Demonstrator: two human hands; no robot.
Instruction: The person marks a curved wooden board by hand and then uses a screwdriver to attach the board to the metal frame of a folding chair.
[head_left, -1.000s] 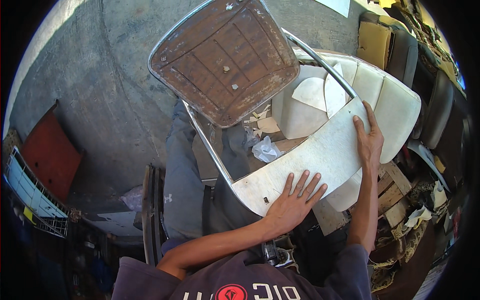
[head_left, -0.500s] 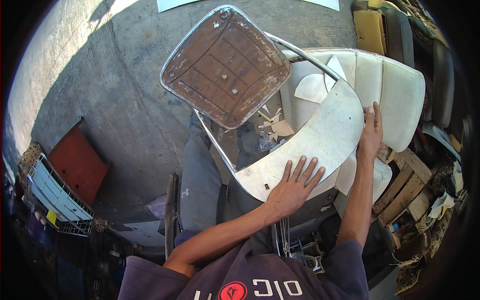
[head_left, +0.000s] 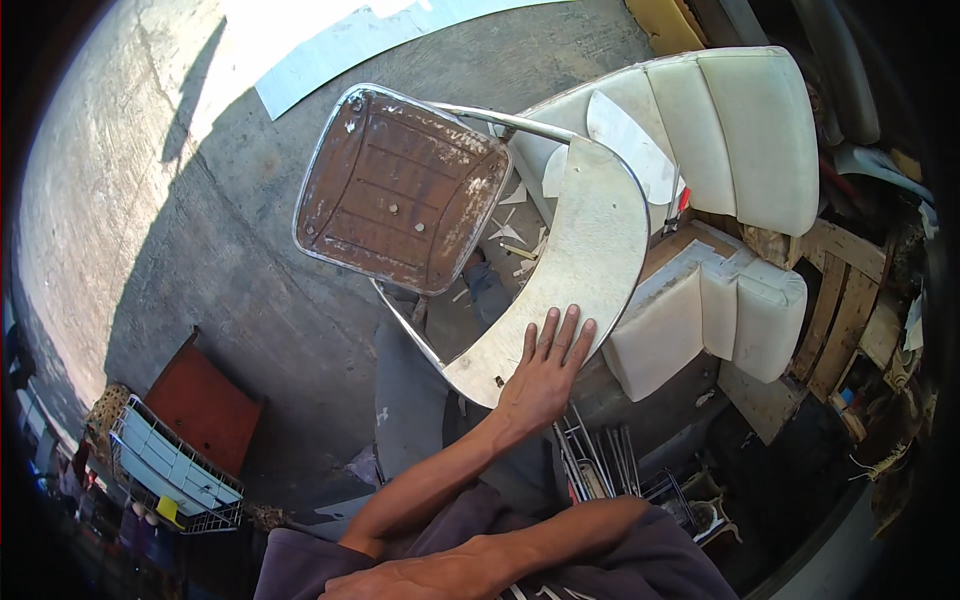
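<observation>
My left hand lies palm down, fingers apart, on a curved off-white board with small holes, set across a bent metal tube chair frame. The frame's square panel, rusty brown with a chrome rim, lies at its far left. My right forearm crosses low over my dark shirt, with my right hand at the bottom edge, its fingers not visible. My grey-trousered legs are under the frame. Beyond the board are loose white pieces and a red-handled tool.
White padded cushions and a padded section lie right, beside wooden slats. Lower left are a red panel and wire rack. Metal rods lie below. A pale sheet is on the concrete floor.
My right hand has left the board's right edge and moved down and left across my body. My left hand stays on the board. The chair and surroundings have shifted within the view.
</observation>
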